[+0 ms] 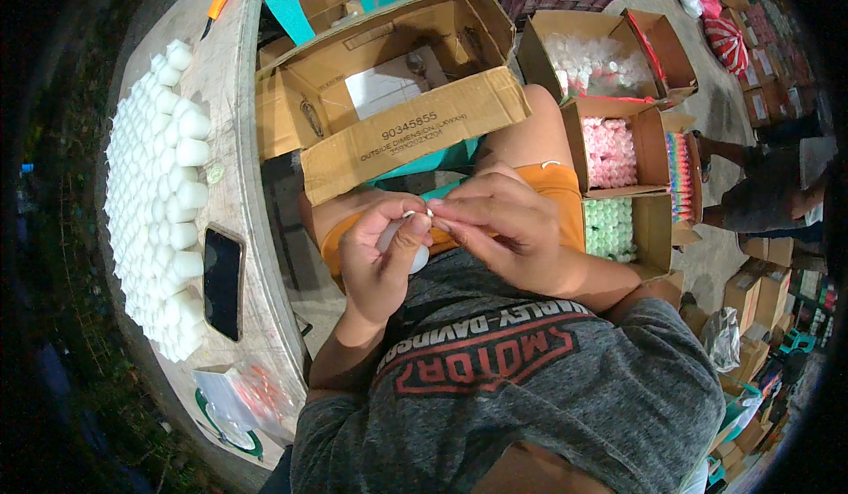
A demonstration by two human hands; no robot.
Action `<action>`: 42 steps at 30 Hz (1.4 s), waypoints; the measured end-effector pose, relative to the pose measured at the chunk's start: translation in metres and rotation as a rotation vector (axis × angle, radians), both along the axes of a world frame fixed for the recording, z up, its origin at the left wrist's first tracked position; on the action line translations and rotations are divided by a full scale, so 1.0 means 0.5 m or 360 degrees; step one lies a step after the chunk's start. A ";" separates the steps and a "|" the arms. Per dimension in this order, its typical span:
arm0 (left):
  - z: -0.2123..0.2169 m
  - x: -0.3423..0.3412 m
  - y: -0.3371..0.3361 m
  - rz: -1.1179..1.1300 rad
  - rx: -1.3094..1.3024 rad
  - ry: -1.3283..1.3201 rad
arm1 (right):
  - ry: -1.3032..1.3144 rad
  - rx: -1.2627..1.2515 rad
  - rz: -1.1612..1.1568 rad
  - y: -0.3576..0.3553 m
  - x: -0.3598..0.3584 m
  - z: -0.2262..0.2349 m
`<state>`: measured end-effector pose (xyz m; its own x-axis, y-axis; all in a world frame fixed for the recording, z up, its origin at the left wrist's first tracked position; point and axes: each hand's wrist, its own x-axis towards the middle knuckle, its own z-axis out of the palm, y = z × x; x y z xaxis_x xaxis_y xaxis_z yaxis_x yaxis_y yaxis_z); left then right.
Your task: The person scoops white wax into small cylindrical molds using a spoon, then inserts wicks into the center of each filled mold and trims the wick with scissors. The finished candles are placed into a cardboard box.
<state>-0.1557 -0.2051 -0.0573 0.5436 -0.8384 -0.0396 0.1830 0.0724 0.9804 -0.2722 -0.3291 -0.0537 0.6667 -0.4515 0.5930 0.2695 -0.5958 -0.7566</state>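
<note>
Where the two sets of fingertips meet above the lap, a small off-white tip (430,213) is pinched by the bare left hand (364,260) and the bare right hand (508,220). Just below this pinch, toward the wearer's body, a translucent white, rounded plastic piece (419,259) is cradled in the left hand and partly covered by its thumb. The piece is thus nearer to the left hand; by the right fingers it is approached from the right, and only the tip is met. Whether tip and piece are joined cannot be told, and the long axis is too hidden to be read.

Beyond the fingers, room is bounded by the near flap of an open brown cardboard box (344,163). To their left, past the left wrist, the edge of a pale grey table (234,79) is found, with rows of white plastic cups (159,185) and a black-screened phone (223,282) laid on it. Nearer the body, open space is left above a dark grey printed T-shirt (477,317).
</note>
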 end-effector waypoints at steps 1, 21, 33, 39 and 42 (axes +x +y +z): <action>0.001 -0.001 -0.001 0.0011 0.0006 -0.0038 | 0.0023 -0.0015 -0.0019 0.000 -0.001 -0.002; 0.018 -0.005 -0.018 0.0039 0.0140 -0.0584 | 0.0189 -0.0062 -0.0149 -0.024 -0.001 0.013; 0.026 0.000 -0.007 0.0100 0.0073 -0.0183 | 0.0138 0.0022 -0.0244 -0.059 0.002 -0.002; 0.016 0.007 -0.008 0.0016 0.0077 -0.0500 | 0.0178 0.0336 0.0238 -0.040 0.002 0.034; 0.013 0.010 -0.007 0.0059 0.0037 -0.0739 | 0.0159 0.0175 0.0343 -0.052 -0.002 0.019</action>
<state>-0.1509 -0.2087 -0.0509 0.5376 -0.8200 0.1965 -0.2782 0.0475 0.9594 -0.2730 -0.3550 -0.0441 0.8073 -0.3506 0.4747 0.3021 -0.4454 -0.8428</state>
